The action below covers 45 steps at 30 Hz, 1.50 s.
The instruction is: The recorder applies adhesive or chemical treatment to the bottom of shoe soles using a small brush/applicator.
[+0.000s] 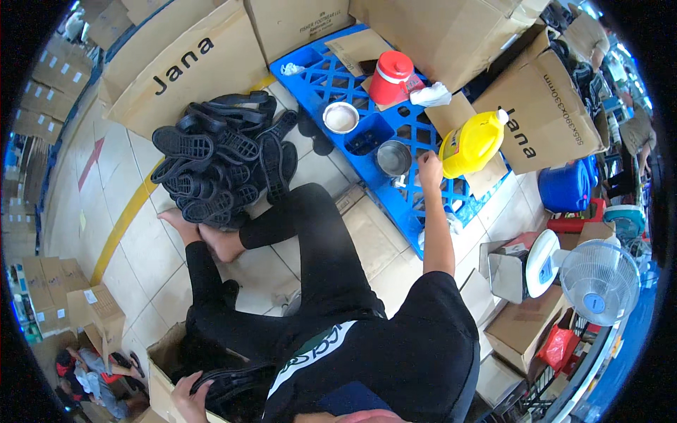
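At the lower left, my left hand (pixel 188 397) grips the edge of a black sandal (pixel 231 378) over an open carton (pixel 159 363) with more dark footwear inside. My right arm reaches forward over a blue plastic pallet (pixel 343 90). Its hand (pixel 429 168), fingers curled, is between a small metal cup (pixel 393 158) and a yellow jug (pixel 471 145) with a white cap. Whatever those fingers hold is too small or hidden to make out. In front of my bare feet, black sandals and soles (pixel 218 151) lie in a loose heap on the tiles.
A red-lidded container (pixel 392 70), a white cloth (pixel 431 94) and a round pale bowl (pixel 340 118) rest on the pallet. Large cartons (pixel 180 63) stand behind. To the right are a blue drum (pixel 564 187) and a white fan (pixel 599 282). Another person (pixel 99 381) sits at the lower left.
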Motion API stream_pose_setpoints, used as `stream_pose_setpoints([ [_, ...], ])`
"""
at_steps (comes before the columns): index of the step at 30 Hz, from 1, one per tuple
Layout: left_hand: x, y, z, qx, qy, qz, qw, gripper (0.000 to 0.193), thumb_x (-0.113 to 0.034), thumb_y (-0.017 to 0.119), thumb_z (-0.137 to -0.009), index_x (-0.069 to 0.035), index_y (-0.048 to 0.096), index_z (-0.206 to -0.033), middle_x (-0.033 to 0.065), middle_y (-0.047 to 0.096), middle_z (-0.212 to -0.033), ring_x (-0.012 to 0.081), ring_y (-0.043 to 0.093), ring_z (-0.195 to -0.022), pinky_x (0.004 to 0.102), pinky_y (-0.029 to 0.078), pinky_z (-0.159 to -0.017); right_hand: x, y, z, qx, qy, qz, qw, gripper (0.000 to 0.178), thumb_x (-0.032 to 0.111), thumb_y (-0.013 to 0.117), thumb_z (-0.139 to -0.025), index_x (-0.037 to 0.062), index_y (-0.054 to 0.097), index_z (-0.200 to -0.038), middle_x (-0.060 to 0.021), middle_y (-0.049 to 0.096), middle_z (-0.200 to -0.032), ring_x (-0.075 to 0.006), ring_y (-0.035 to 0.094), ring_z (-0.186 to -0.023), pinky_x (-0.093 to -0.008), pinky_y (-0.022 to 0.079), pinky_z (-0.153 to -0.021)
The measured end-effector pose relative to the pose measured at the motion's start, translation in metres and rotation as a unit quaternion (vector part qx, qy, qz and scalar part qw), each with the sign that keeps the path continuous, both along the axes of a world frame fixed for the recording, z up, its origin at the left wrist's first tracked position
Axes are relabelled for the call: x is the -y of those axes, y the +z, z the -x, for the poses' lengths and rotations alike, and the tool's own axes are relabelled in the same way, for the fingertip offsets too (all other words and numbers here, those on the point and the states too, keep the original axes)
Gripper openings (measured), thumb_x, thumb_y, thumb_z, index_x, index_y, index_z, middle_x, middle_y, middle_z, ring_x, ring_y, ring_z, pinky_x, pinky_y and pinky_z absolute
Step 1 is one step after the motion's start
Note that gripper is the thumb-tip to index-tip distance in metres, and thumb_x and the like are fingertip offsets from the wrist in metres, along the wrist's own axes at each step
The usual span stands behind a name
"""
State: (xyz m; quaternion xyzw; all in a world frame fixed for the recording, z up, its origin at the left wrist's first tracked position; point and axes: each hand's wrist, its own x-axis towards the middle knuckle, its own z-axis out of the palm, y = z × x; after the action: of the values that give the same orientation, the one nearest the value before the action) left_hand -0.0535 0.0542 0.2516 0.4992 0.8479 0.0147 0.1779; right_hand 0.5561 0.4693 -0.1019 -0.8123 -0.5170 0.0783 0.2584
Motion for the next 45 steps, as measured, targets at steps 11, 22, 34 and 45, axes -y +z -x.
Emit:
stream_pose_setpoints([
  [11, -0.026, -0.143, 0.051, 0.613, 0.176, -0.399, 0.658, 0.045, -0.036, 0.049, -0.095, -0.002, 0.059, -0.121, 0.0168, 0.065, -0.111, 0.0254, 0.066, -0.086, 0.0375, 0.054, -0.08, 0.011, 0.056, 0.021, -0.062, 0.041, -0.146, 0.986, 0.01, 0.009, 0.064, -0.085, -0.0007, 0.062, -0.088, -0.019, 0.067, -0.085, -0.0328, 0.066, -0.075, -0.0394, 0.051, -0.066],
  [22, 0.009, -0.221, -0.1, 0.824, 0.277, -0.136, 0.475, 0.07, -0.053, 0.052, -0.084, 0.007, 0.057, -0.119, 0.0256, 0.06, -0.122, 0.0368, 0.057, -0.115, 0.0453, 0.043, -0.102, -0.004, 0.042, 0.079, 0.039, 0.09, -0.154, 0.983, 0.013, 0.01, 0.06, -0.089, -0.001, 0.065, -0.093, -0.019, 0.066, -0.083, -0.0356, 0.064, -0.074, -0.0384, 0.053, -0.069],
  [34, -0.084, -0.188, -0.067, 0.781, 0.324, -0.307, 0.437, 0.096, -0.082, 0.012, -0.085, -0.001, 0.056, -0.113, 0.0169, 0.067, -0.097, 0.0298, 0.068, -0.086, 0.0417, 0.056, -0.08, 0.148, 0.218, 0.415, -0.626, 0.392, 0.257, 0.623, 0.021, 0.019, 0.054, -0.099, -0.0003, 0.061, -0.096, -0.0123, 0.067, -0.087, -0.0173, 0.065, -0.068, -0.028, 0.054, -0.059],
  [45, -0.093, -0.177, -0.069, 0.791, 0.189, -0.324, 0.483, 0.09, -0.074, 0.008, -0.091, -0.002, 0.052, -0.123, 0.0159, 0.067, -0.099, 0.0242, 0.068, -0.089, 0.0357, 0.055, -0.08, 0.179, 0.255, 0.508, -0.602, 0.484, 0.141, 0.62, 0.022, 0.016, 0.054, -0.1, -0.0032, 0.061, -0.094, -0.0097, 0.066, -0.083, -0.0135, 0.064, -0.066, -0.0251, 0.054, -0.058],
])
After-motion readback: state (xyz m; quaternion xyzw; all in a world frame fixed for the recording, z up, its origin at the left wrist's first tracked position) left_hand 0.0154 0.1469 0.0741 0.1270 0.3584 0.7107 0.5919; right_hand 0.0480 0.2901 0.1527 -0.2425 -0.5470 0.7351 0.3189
